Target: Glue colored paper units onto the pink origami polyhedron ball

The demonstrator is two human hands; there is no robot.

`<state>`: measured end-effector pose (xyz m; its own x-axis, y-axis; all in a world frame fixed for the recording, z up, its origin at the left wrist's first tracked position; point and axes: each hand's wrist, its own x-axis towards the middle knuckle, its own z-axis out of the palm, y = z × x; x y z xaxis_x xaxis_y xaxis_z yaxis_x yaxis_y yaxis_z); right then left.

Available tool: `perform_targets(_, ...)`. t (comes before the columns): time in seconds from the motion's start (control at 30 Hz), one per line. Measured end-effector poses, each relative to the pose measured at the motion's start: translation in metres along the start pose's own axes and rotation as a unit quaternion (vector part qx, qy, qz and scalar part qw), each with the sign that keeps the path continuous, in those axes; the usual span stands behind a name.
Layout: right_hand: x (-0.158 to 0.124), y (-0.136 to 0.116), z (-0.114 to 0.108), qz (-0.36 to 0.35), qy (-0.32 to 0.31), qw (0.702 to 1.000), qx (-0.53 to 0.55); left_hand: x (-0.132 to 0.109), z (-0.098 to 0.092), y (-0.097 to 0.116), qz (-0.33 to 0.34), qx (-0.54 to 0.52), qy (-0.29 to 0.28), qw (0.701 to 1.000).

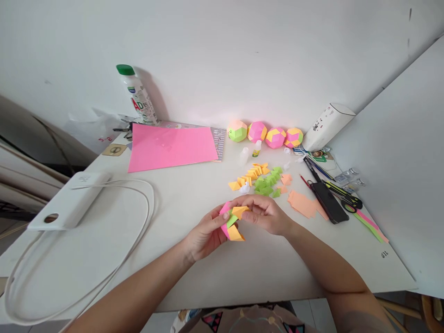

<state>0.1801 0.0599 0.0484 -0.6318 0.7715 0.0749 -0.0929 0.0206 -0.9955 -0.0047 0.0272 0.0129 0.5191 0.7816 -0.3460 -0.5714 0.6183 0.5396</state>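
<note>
Over the bench (180, 199), towards 6 o'clock, the left grip (209, 230) curls closed around a paper shell (231, 219), while the right grip (265, 215) pinches its orange flap (239, 212); the shell should prove light and crushable, best held by folded edges. Beyond, around 12 o'clock, stand a cloudy bottle (243, 156) and a labelled bottle (256, 150), contents unclear.

Bottle (141, 101) — green-capped; white box (65, 199)
</note>
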Motion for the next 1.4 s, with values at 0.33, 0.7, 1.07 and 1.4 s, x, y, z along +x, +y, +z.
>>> perform_targets(0.33,0.001,-0.004,-0.004,0.060,0.067,0.996,-0.009,-0.002,0.001,0.010,0.065,-0.033,0.075,0.994)
perform_targets(0.7,0.004,0.011,-0.006,0.067,0.028,0.993,0.094,-0.003,0.003,0.010,0.059,-0.035,0.036,0.997)
perform_targets(1.07,0.006,0.010,-0.002,0.227,0.069,0.964,0.118,-0.003,0.001,0.010,0.085,-0.009,0.041,0.996)
perform_targets(1.4,0.005,0.009,0.004,0.248,0.088,0.955,0.139,-0.002,0.001,0.010,0.111,0.020,0.059,0.992)
